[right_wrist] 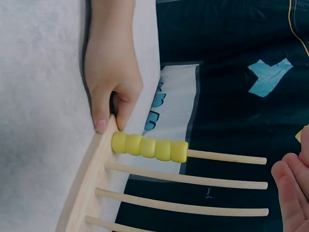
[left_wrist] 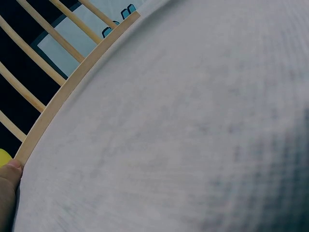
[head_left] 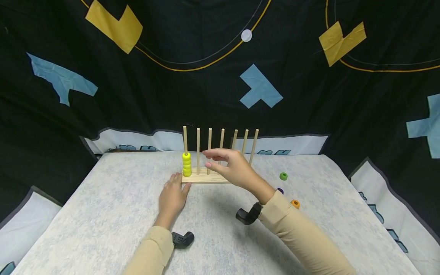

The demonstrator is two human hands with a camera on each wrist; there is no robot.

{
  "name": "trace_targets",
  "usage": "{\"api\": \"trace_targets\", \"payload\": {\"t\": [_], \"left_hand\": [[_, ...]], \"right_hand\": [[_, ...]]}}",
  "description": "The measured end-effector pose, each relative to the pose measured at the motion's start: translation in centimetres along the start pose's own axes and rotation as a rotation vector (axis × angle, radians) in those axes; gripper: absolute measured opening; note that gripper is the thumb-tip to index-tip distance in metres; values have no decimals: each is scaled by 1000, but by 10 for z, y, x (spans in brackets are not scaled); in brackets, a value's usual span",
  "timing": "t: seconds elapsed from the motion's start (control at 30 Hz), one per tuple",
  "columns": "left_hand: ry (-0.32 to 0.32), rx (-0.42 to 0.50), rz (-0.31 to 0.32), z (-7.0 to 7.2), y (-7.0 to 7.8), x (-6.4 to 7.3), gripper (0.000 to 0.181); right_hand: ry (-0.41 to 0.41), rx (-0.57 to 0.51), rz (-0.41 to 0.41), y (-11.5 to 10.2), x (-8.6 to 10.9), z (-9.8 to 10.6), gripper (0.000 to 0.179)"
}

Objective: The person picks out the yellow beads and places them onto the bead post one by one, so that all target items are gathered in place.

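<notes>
A wooden peg stand (head_left: 206,178) with several upright pegs stands toward the back of the table. Several yellow beads (head_left: 186,165) are stacked on its leftmost peg, and part of that peg rises bare above them. My left hand (head_left: 172,196) grips the left end of the base, its thumb (right_wrist: 101,125) on the front edge and its fingers round behind. In front of the middle pegs, my right hand (head_left: 231,167) is raised with thumb and fingers apart, nothing between them. In the right wrist view, its fingers (right_wrist: 292,188) show near the peg tips.
Right of the stand, a green bead (head_left: 283,176) and an orange bead (head_left: 295,204) lie on the pale table (head_left: 113,206). A dark purple bead (head_left: 280,190) is partly hidden by the right forearm. Behind the table hangs a black cloth (head_left: 192,99).
</notes>
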State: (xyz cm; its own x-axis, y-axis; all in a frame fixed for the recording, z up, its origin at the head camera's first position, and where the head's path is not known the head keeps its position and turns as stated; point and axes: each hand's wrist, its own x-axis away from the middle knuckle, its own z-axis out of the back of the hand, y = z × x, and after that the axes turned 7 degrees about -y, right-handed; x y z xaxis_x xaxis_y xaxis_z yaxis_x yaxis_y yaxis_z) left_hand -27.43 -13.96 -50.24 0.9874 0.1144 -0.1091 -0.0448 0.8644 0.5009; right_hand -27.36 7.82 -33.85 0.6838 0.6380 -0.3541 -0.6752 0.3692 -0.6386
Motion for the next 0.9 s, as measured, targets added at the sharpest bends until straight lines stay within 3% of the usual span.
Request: {"api": "trace_targets", "payload": {"t": [0.17, 0.33, 0.9], "left_hand": [[-4, -12, -8, 1, -1, 1, 64], [-3, -14, -14, 0, -1, 1, 65], [5, -12, -24, -2, -2, -1, 66]], "right_hand": [[-16, -20, -33, 6, 17, 1, 36], [20, -5, -49, 18, 34, 8, 35], [185, 55, -245, 72, 86, 62, 37]]}}
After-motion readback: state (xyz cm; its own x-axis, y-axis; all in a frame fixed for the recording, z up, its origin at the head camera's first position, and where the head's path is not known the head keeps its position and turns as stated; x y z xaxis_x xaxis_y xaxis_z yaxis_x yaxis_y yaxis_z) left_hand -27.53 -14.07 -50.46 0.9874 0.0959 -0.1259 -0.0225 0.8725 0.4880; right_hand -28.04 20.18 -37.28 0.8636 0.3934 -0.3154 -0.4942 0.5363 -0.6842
